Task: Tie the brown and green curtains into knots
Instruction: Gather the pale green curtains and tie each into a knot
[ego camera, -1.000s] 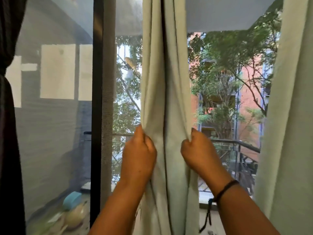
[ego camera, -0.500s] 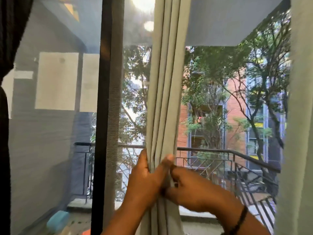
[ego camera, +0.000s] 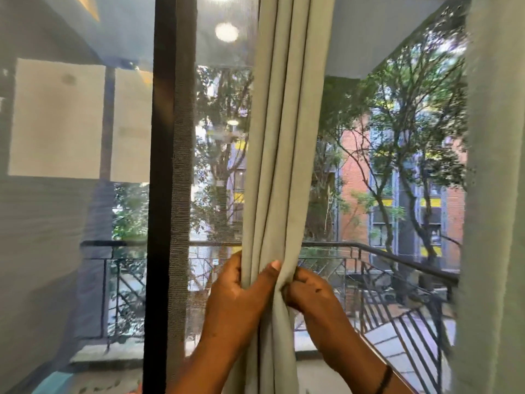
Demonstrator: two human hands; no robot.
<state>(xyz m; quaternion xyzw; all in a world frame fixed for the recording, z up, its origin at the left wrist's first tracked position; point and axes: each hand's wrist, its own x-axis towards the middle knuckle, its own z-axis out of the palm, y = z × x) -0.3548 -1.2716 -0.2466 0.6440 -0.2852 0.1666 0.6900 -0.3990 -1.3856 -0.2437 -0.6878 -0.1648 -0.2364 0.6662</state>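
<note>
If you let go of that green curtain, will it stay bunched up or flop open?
Probably flop open: the green curtain hangs in soft loose folds, gathered only where the left hand and right hand squeeze it. It looks floppy, likely easy to knot.

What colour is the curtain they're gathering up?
Pale sage green gathered fabric curtain, plain, no pattern; seen in the head view.

Gathered curtain [ego camera: 272, 172] hung at centre, in front of the window; left hand [ego camera: 235, 302] on its left side, right hand [ego camera: 309, 294] on its right (hands nearly touching). Door frame [ego camera: 162, 194] left of it, second curtain [ego camera: 494, 194] far right, balcony railing [ego camera: 397, 254] behind
</note>
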